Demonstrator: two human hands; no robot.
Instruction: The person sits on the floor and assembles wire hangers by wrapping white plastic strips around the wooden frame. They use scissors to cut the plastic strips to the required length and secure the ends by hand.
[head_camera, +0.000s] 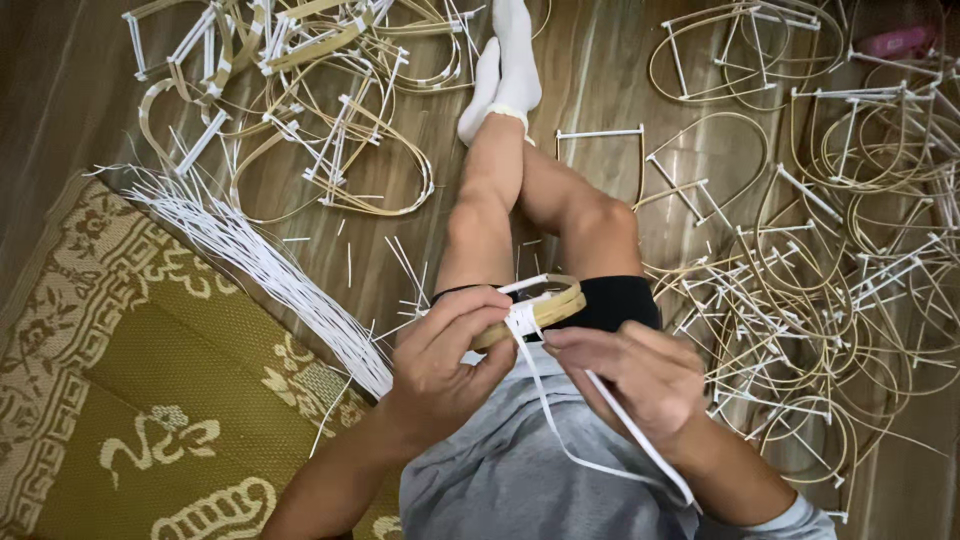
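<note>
We're looking down at two hands working over the lap, and our left hand (450, 345) has the bamboo hoop (545, 308) clamped, thumb over the top and fingers curled under its near-left end. The hoop's long axis runs left to right, rising slightly toward the far right, and it sits just beyond the fingertips of both hands, with the left the nearer since it is already touching. Our right hand (630, 375) is pinching a white strip (545, 405) between thumb and forefinger, just beside the white binding on the hoop; the strip loops down toward us across the grey shirt (500, 480). One hoop in hand, one strip being pulled. To the left, a bundle of white strips (270, 270) fans out along the edge of the yellow mat (150, 400), too many to count. Two piles of frames lie on the floor: one far left (300, 90), one right (830, 250).
</note>
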